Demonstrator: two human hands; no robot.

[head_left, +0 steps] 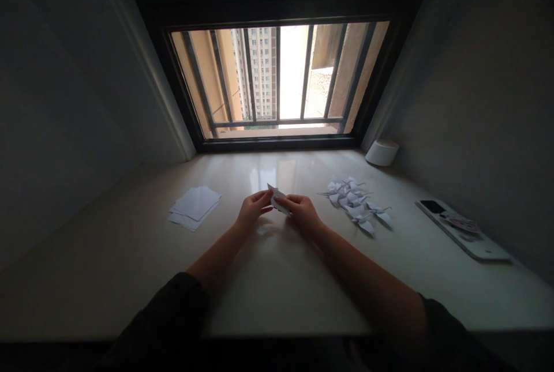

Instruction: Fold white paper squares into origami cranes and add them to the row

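Observation:
A small folded piece of white paper [276, 197] is held just above the pale tabletop [277, 280] at the middle of the view. My left hand [252, 209] pinches its left side and my right hand [302, 210] pinches its right side, fingers closed on it. To the left lies a small stack of flat white paper sheets [194, 206]. To the right lies a pile of several folded white paper figures [357, 205].
A barred window [277, 81] stands beyond the table's far edge. A white round container [381, 152] sits at the back right corner. A white tablet or tray [465, 232] bearing a dark phone lies near the right wall. Walls close in on both sides.

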